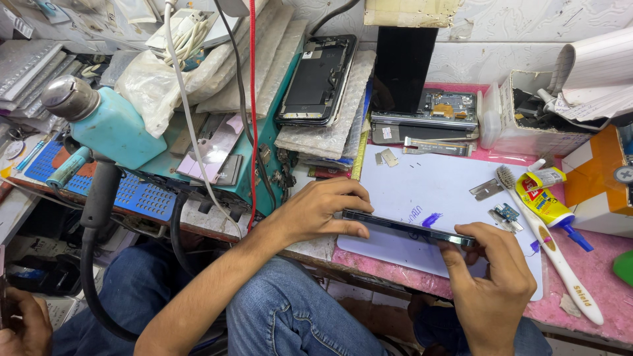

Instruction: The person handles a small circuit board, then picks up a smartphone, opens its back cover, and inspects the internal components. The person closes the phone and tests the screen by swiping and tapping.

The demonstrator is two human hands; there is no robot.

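**A:** Both hands are on the phone (409, 229), a thin dark slab held up on its long edge over the white mat (442, 191). The left hand (316, 211) curls over one end, fingers closed on top and thumb pressed along the near side. The right hand (491, 277) pinches the other end from below, thumb against the edge.

**B:** So it's clamped at both ends, edge toward the camera. What makes this grip work?

**A:** I'd say even pressure. The body is thin, so squeezing along the frame rather than bowing the middle looks wise, and keeping it low over the mat means a slip costs little.

**B:** And loose parts nearby?

**A:** Small metal pieces and a tiny circuit part (506, 212) lie just beside the right hand. A sweep of the wrist could scatter them, I'd judge.

**B:** Tell me about the bench.

**A:** Pink top (593, 254), worn and crowded. A white toothbrush (550, 240) lies beside a yellow glue tube (544, 198). At the back, an opened phone (320, 79) leans on bubble wrap, and another stripped one (425, 115) lies flat under a dark panel.

**B:** To the left?

**A:** A teal machine (224, 158) with cables draped over it, a light blue dispenser bottle (109, 122), a blue perforated tray (142, 194). Another person's hand (23, 326) shows at the bottom left corner, well apart.
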